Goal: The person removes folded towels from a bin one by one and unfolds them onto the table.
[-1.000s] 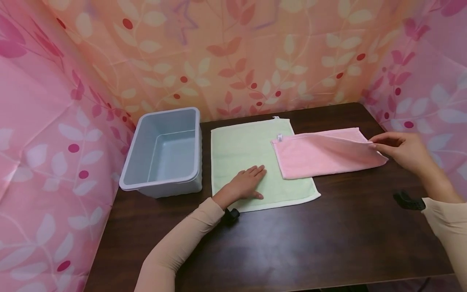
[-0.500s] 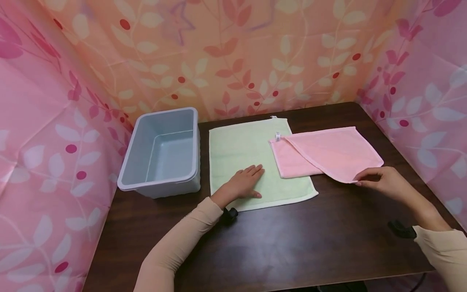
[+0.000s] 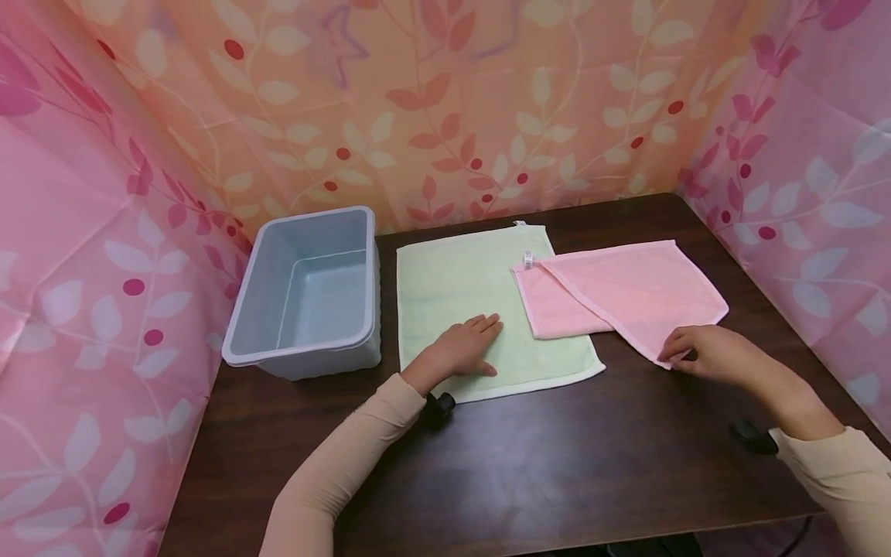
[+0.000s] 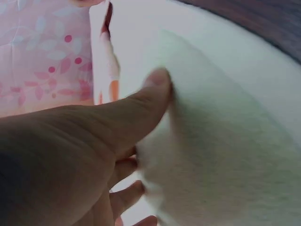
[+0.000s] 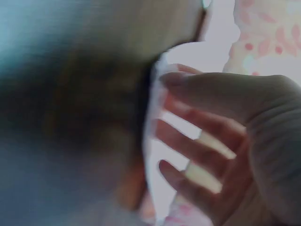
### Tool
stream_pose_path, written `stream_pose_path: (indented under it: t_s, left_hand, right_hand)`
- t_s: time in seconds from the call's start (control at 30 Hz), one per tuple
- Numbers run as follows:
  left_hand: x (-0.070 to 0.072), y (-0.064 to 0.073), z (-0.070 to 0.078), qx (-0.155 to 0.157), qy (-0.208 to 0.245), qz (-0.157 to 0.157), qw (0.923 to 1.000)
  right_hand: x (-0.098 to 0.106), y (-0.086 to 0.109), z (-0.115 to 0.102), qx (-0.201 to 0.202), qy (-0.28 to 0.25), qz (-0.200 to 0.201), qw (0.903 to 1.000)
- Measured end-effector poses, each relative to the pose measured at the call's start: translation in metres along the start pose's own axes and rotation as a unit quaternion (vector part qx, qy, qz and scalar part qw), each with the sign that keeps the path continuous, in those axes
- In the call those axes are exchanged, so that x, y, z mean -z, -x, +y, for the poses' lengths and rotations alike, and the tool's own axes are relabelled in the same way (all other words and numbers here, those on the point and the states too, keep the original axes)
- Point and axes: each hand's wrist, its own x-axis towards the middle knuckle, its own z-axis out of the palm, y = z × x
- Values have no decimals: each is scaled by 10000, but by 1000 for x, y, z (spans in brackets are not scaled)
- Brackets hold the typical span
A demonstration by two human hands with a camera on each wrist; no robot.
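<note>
A pale green towel (image 3: 459, 271) lies spread on the dark table. My left hand (image 3: 459, 352) rests on its lower middle with the fingers stretched out; in the left wrist view the thumb (image 4: 153, 92) lies against the green cloth (image 4: 225, 141). Overlapping the green towel's right side is a pink towel (image 3: 640, 286), folded over, with a small white label (image 3: 527, 260) at its upper left. My right hand (image 3: 713, 356) pinches the near corner of the pink towel's upper layer, which slants across the layer below. The right wrist view is blurred, but thumb and forefinger meet at a pale edge.
A grey plastic bin (image 3: 306, 286) stands at the left of the table, beside the green towel. Patterned curtains (image 3: 445, 116) hang behind and along both sides. The dark wooden table (image 3: 529, 472) reaches to its front edge below the hands.
My right hand has drawn the pink towel's corner from the far right toward the front and left, turning its top layer diagonally. My left hand has stayed on the green towel.
</note>
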Motion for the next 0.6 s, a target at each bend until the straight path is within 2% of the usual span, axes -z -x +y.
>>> stream_pose_path:
  t_s: [0.1, 0.2, 0.3, 0.4, 0.47, 0.53, 0.6]
  left_hand:
    - [10, -3, 2, 42, -48, 32, 10000]
    - [24, -9, 4, 158, 201, 163, 9995]
    - [38, -22, 4, 298, 728, 474, 9958]
    - [50, -41, 3, 409, 1302, 970, 9859]
    - [56, -55, 1, 488, 1636, 1363, 9759]
    - [59, -68, -1, 651, 1978, 1747, 9624]
    - [59, -80, -4, 848, 2263, 2080, 9478]
  right_hand:
    - [16, -10, -1, -164, -297, -664, 9972]
    - [34, -20, 7, -511, -782, -857, 9919]
    - [53, -33, 22, -953, -1147, -443, 9878]
    - [66, -50, 43, -1517, -1536, 239, 9761]
    - [71, -62, 58, -1805, -1850, 588, 9642]
    - [72, -75, 72, -2017, -2089, 849, 9531]
    - [71, -86, 85, -2109, -2163, 993, 9481]
